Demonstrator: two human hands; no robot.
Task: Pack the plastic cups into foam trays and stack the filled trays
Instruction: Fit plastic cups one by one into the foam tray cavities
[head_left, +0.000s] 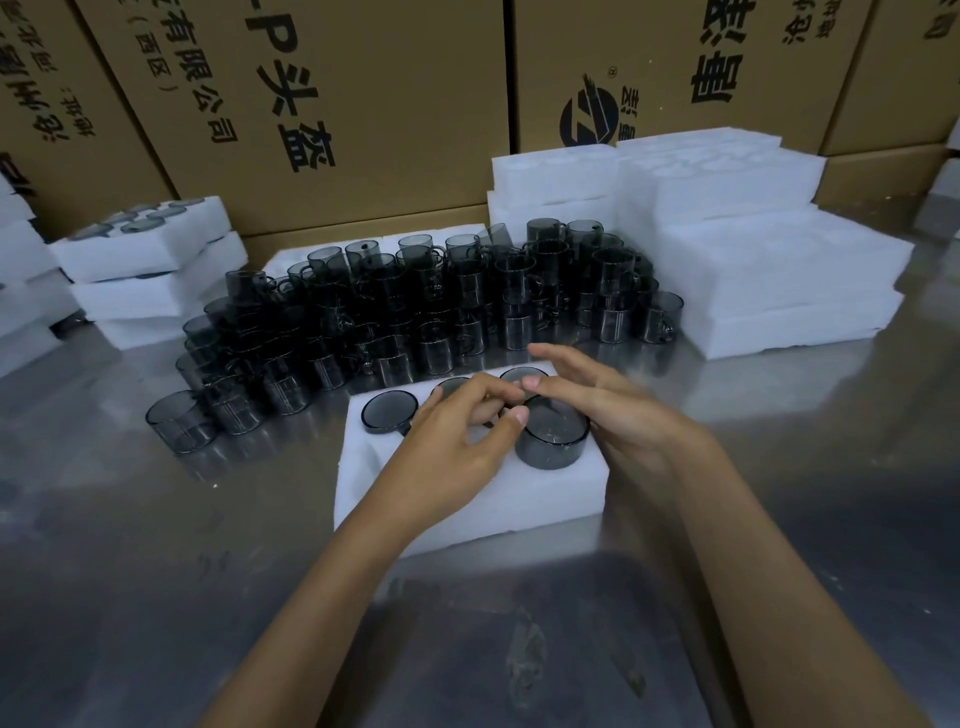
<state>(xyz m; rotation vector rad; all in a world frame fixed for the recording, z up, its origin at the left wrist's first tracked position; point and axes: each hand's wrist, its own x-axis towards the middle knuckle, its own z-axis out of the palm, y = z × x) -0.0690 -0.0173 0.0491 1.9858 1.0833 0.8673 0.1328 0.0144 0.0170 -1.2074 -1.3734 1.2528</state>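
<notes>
Cup (554, 437) is half sunk in a front pocket of the foam tray (467, 512), right between my hands. My right hand (597, 402) curls around its far side, thumb on the rim, and my left hand (457, 441) pinches the rim on the near-left. Three more cups (389, 412) sit flush in the back row just past my fingers. Beyond that is the big pile of loose cups (431, 306), with stacked filled trays (150, 260) off to my left.
</notes>
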